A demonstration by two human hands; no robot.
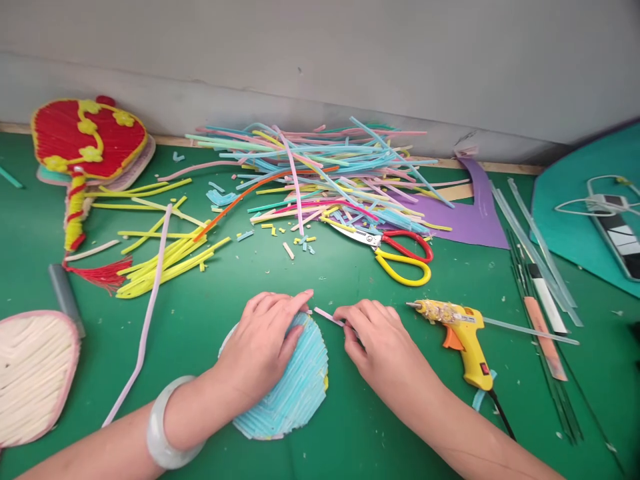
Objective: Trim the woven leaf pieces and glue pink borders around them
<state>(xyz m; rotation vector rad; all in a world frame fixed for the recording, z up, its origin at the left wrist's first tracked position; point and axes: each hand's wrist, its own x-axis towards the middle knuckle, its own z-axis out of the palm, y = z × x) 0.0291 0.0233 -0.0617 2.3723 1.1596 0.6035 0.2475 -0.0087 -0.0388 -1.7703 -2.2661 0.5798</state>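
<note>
A round blue fan face (pixel 295 393), covered in side-by-side blue pipe cleaners, lies on the table with a little yellow showing at its right edge. My left hand (pixel 265 340) rests flat over its upper left part, fingers stretched toward the far edge and thumb apart. Just right of the disc, my right hand (pixel 373 333) pinches a short pink pipe cleaner (pixel 326 315) between thumb and forefinger. The pink piece's left end points at the disc's upper edge, close to my left fingertips.
Behind lie a heap of coloured pipe cleaners (pixel 300 160), scissors (pixel 400 257) and purple sheet (pixel 480 207). A yellow glue gun (pixel 467 333), glue sticks (pixel 540 247) and wires are right. Left are yellow pipe cleaners (pixel 165 267), a red fan (pixel 95 140) and a white fan (pixel 35 373).
</note>
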